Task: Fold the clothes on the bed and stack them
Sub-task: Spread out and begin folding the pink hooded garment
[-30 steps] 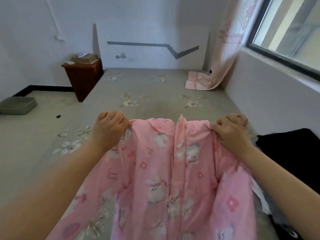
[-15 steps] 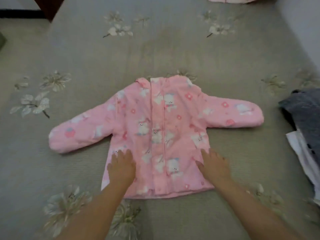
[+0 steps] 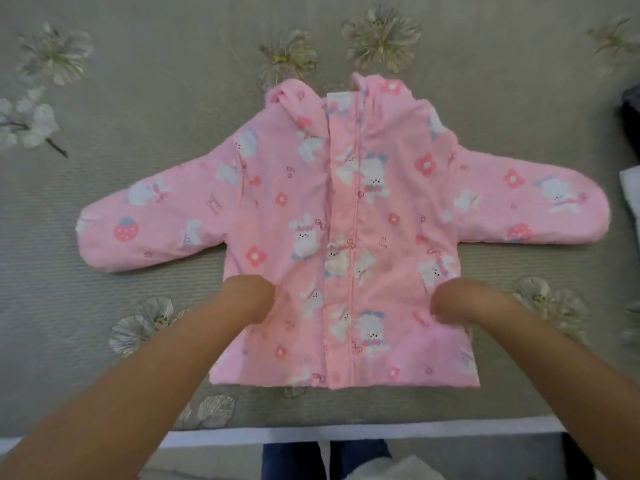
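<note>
A small pink jacket (image 3: 346,209) printed with rabbits and flowers lies face up on the bed, front closed, both sleeves spread out sideways and the hood at the far end. My left hand (image 3: 251,299) rests on the jacket's lower left side. My right hand (image 3: 457,303) rests on its lower right side. Both hands are bent down at the wrist, so the fingers are hidden and I cannot see whether they pinch the fabric.
The grey floral bedspread (image 3: 138,81) surrounds the jacket. A dark garment (image 3: 632,112) and a white one (image 3: 631,192) lie at the right edge. The bed's white near edge (image 3: 346,432) runs just below the jacket hem, with my legs beyond it.
The jacket went from held up by its shoulders to lying flat on the bed. My hands moved from its hem area up to its lower sides, and the view now looks straight down.
</note>
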Available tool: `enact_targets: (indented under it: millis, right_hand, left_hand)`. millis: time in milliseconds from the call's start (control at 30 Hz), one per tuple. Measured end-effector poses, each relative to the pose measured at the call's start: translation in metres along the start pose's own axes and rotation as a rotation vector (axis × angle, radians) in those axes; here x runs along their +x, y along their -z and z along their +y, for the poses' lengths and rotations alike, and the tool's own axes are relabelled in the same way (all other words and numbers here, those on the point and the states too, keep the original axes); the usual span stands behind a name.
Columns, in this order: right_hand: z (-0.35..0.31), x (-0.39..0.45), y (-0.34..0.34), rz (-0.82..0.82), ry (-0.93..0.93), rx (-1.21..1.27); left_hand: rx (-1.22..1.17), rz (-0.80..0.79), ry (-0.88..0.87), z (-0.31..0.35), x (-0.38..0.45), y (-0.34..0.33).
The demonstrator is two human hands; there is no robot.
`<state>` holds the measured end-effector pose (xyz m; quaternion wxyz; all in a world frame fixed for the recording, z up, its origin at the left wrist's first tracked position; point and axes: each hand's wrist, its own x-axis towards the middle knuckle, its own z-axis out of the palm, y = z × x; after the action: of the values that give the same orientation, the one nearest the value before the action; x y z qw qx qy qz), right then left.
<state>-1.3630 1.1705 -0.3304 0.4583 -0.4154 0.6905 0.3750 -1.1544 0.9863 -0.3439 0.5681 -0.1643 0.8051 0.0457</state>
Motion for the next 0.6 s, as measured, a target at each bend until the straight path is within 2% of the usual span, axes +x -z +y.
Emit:
enact_targets:
  millis: [67, 133, 167, 233, 267, 300, 333, 367, 467, 500, 600]
  right_hand:
    - [0.007, -0.006, 0.021, -0.011, 0.026, -0.009]
    - [0.021, -0.004, 0.054, 0.184, 0.003, 0.154]
    - [0.027, -0.001, 0.072, 0.372, -0.018, 0.262]
    - [0.035, 0.008, 0.109, 0.895, -0.045, 0.367]
    - [0.037, 0.016, 0.127, 1.103, -0.056, 0.391]
    - [0.037, 0.025, 0.145, 1.22, -0.068, 0.432]
    - [0.038, 0.036, 0.164, 1.235, -0.084, 0.492]
    - [0.037, 0.046, 0.182, 1.17, -0.109, 0.576]
    - [0.037, 0.074, 0.219, 0.762, -0.269, 0.774]
    - [0.036, 0.082, 0.224, 0.654, -0.292, 0.781]
    - [0.033, 0.089, 0.234, 0.462, -0.2, 0.793]
  left_hand:
    - [-0.05, -0.001, -0.022, -0.007, -0.006, 0.013]
    - [-0.272, 0.219, 0.05, -0.021, -0.004, 0.044]
    - [-0.39, 0.407, 0.077, -0.028, -0.001, 0.062]
    - [-0.585, 0.842, 0.111, -0.045, 0.01, 0.103]
    - [-0.664, 1.006, 0.142, -0.053, 0.018, 0.123]
    - [-0.741, 1.078, 0.197, -0.062, 0.028, 0.141]
    - [-0.833, 1.061, 0.262, -0.071, 0.039, 0.158]
    - [-0.938, 0.974, 0.318, -0.079, 0.052, 0.173]
    - [-1.265, 0.599, 0.35, -0.097, 0.087, 0.195]
    - [-1.311, 0.543, 0.345, -0.098, 0.095, 0.196]
    - [-1.264, 0.541, 0.303, -0.1, 0.103, 0.194]
